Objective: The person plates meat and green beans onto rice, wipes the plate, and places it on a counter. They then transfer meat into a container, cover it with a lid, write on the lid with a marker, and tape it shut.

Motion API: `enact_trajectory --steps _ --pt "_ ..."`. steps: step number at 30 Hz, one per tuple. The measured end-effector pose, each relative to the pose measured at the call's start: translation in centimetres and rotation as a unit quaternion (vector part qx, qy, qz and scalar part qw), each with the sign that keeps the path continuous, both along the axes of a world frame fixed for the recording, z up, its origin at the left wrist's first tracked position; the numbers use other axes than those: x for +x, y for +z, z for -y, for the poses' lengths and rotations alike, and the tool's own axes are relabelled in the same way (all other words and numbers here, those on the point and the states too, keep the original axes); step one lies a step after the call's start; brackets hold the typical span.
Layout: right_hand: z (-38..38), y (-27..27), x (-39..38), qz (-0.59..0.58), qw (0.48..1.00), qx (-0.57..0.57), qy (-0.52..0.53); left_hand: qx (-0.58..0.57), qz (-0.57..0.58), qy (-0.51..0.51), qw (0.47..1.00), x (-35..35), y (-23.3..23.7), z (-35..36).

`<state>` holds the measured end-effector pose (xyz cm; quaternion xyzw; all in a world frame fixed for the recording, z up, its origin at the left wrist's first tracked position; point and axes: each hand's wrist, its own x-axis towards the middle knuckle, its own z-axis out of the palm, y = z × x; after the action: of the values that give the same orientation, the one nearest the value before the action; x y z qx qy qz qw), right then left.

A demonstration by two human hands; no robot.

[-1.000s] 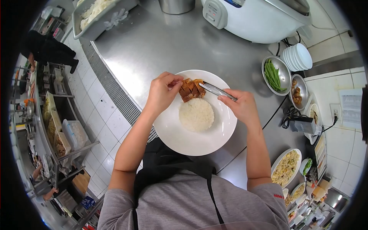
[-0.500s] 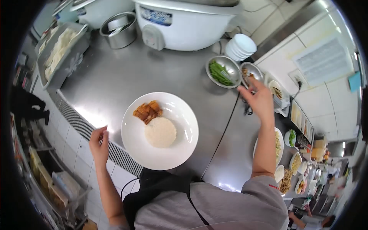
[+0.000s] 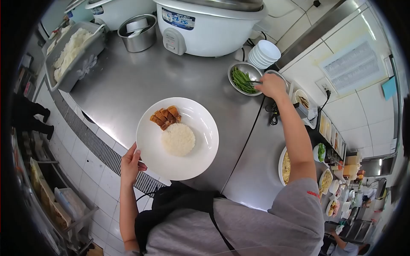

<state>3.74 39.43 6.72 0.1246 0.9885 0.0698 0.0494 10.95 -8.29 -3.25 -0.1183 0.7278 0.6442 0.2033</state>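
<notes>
The left hand (image 3: 130, 164) grips the rim of the plate (image 3: 200, 151) of rice (image 3: 178, 139) on the bench (image 3: 128, 81). The right hand (image 3: 270, 85), closed on tongs (image 3: 253, 82), reaches into the green beans (image 3: 241, 80). Picking beans seems the step in hand; lifting them needs a firm pinch.

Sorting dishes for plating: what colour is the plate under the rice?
Plain white plate, head view.

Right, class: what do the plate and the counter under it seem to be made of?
Plate: probably glazed ceramic or melamine, glossy white with sharp highlights. Counter: likely stainless steel, grey brushed sheen with soft glare.
</notes>
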Motion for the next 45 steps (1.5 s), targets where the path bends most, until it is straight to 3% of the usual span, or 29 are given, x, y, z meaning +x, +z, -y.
enact_trajectory --steps 5,11,17,20,23,25,29,33,36,39,41,45 --pt "0.7 -1.2 -1.5 0.014 1.0 0.005 -0.012 0.0 -0.026 0.005 1.0 -0.2 -0.6 -0.3" --pt "-1.6 -0.4 -1.3 0.012 1.0 -0.011 -0.019 0.08 0.008 0.008 0.997 -0.7 -1.1 -4.0" --pt "-3.6 1.8 -0.4 -0.059 0.991 -0.112 -0.041 0.116 -0.007 -0.016 0.993 -2.0 -1.9 -7.5" --pt "-3.8 3.1 0.3 -0.092 0.976 -0.195 0.015 0.119 -0.002 -0.029 0.992 -3.0 -1.4 -9.0" --pt "3.0 6.1 3.2 -0.039 0.957 -0.281 0.058 0.119 -0.017 -0.022 0.992 -2.8 -2.1 -9.1" --pt "6.3 6.0 4.5 -0.031 0.961 -0.22 0.167 0.13 -0.001 -0.04 0.991 -3.0 -1.8 -9.0" --pt "10.9 4.6 5.3 0.063 0.96 -0.182 0.205 0.127 0.003 -0.035 0.991 -3.0 -1.7 -9.0" --pt "11.9 3.9 4.7 0.082 0.961 -0.125 0.234 0.14 0.006 -0.035 0.99 -3.1 -1.7 -9.0" --pt "11.3 5.2 4.4 0.097 0.964 -0.12 0.217 0.138 0.009 -0.034 0.99 -3.0 -1.6 -9.0" --pt "9.2 6.7 4.4 0.011 0.971 -0.178 0.161 0.14 0.004 -0.038 0.989 -3.0 -1.6 -9.1" --pt "6.9 6.8 3.7 -0.047 0.984 -0.118 0.124 0.122 0.015 -0.038 0.992 -3.1 -1.3 -9.1" --pt "1.3 3.7 1.6 -0.057 0.994 -0.069 0.06 0.134 0.008 -0.042 0.99 -3.0 -1.6 -9.0"
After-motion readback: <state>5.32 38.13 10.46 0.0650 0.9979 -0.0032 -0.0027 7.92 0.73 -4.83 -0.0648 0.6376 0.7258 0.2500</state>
